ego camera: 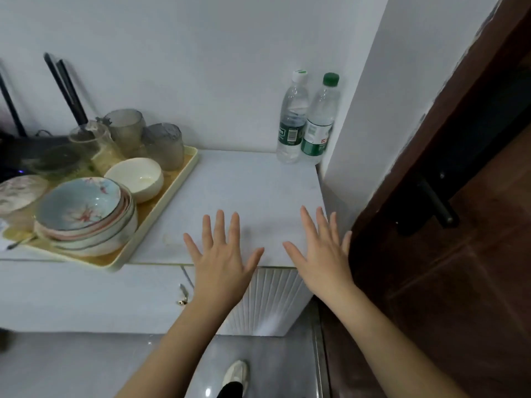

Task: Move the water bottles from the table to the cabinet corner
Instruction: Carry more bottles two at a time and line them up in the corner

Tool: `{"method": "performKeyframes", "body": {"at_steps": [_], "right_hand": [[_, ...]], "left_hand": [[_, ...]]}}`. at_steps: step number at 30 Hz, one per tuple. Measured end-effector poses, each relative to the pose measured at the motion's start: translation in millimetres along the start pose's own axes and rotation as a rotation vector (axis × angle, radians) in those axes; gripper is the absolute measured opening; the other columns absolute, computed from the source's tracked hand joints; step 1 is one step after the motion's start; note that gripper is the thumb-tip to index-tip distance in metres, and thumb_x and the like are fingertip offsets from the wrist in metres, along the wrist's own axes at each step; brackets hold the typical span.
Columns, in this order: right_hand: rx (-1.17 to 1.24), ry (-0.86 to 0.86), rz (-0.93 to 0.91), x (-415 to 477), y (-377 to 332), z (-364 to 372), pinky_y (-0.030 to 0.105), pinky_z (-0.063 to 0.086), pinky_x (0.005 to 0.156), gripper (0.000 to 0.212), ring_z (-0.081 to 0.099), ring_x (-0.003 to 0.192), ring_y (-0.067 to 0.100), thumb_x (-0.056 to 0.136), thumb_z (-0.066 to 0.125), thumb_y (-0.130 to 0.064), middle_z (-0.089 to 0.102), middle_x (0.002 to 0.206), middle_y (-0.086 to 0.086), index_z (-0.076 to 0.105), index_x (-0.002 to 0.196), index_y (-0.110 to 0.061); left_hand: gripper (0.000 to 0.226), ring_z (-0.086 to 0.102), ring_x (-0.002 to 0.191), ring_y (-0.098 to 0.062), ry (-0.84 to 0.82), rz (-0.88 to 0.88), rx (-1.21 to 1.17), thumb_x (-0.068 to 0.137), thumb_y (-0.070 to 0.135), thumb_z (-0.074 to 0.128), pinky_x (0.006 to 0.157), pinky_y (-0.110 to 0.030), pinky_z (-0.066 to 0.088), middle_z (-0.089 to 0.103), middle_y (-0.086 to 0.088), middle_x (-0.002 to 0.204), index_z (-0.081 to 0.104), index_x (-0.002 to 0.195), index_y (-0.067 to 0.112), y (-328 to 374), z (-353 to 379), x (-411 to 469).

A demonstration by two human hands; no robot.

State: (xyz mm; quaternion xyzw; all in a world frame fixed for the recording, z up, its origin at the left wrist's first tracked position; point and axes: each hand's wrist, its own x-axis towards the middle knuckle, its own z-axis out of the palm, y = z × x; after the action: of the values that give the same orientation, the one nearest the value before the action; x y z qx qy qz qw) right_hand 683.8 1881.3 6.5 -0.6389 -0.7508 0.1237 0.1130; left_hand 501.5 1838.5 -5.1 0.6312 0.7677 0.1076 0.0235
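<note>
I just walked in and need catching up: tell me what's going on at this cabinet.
A person's left hand and right hand are open, fingers spread, over the front of the white cabinet top, holding nothing. The white-capped water bottle and green-capped water bottle stand upright side by side in the back corner by the wall. A tray of bowls and glasses sits to their left.

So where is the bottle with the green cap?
In the head view, the green-cap bottle stands upper right, in the back corner of the cabinet, just right of the white-cap bottle.
</note>
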Motion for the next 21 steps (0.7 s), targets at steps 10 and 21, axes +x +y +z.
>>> {"method": "performKeyframes", "body": {"at_steps": [10,21], "right_hand": [[-0.03,-0.075,-0.333,-104.7,0.4,39.5,0.059,-0.01,0.117,0.074,-0.021,0.15,0.028,0.098,0.04,-0.055,-0.013,0.165,0.003,0.0,0.157,-0.033],[-0.275,-0.584,-0.682,-173.4,-46.9,123.9,0.063,-0.01,0.114,0.075,-0.023,0.148,0.033,0.098,0.031,-0.06,-0.016,0.165,0.006,-0.008,0.156,-0.033]], "left_hand": [[0.086,-0.005,0.15,-0.029,-0.083,-0.195,-0.045,0.087,0.072,0.009,0.114,-0.06,-0.002,0.006,-0.007,0.163,0.013,0.156,0.02,-16.2,13.1,-148.1],[0.083,-0.005,0.15,-0.029,-0.321,-0.614,-0.076,0.087,0.07,0.011,0.116,-0.058,-0.002,0.003,-0.006,0.164,0.005,0.155,0.022,-57.0,53.8,-300.2]]}}
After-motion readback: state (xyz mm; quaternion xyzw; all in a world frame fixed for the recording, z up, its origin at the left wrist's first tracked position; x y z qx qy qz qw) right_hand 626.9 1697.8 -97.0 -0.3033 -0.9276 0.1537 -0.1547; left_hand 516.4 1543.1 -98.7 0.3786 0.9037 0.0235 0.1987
